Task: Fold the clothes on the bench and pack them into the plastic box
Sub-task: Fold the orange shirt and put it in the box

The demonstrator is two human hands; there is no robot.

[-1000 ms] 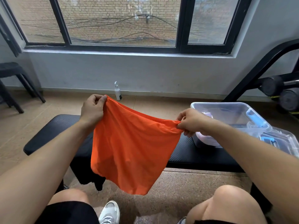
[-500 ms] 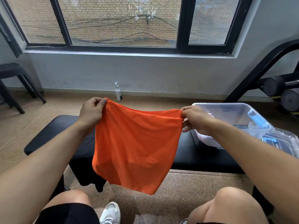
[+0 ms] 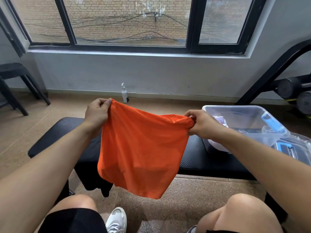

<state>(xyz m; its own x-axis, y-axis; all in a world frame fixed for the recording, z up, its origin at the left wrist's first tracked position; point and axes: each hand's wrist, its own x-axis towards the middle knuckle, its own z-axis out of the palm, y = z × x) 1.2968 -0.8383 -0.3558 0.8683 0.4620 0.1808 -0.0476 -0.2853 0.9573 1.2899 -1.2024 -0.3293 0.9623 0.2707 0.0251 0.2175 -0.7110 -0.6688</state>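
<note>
An orange garment (image 3: 143, 148) hangs in the air above the black bench (image 3: 55, 132), stretched between both hands. My left hand (image 3: 97, 113) pinches its upper left corner. My right hand (image 3: 200, 123) grips the bunched upper right corner. A black garment (image 3: 101, 184) droops over the bench's near edge, partly hidden behind the orange one. The clear plastic box (image 3: 244, 111) stands on the right end of the bench with pale folded cloth (image 3: 218, 119) inside.
The box's lid (image 3: 296, 148) with blue clips lies to the right of the box. A white bottle (image 3: 125, 95) stands on the floor by the wall. A black stool (image 3: 15, 84) is at far left, a weight rack (image 3: 289, 86) at far right.
The right hand has bunched more of the garment's top edge into its grip and sits a little lower. The cloth hangs much as before.
</note>
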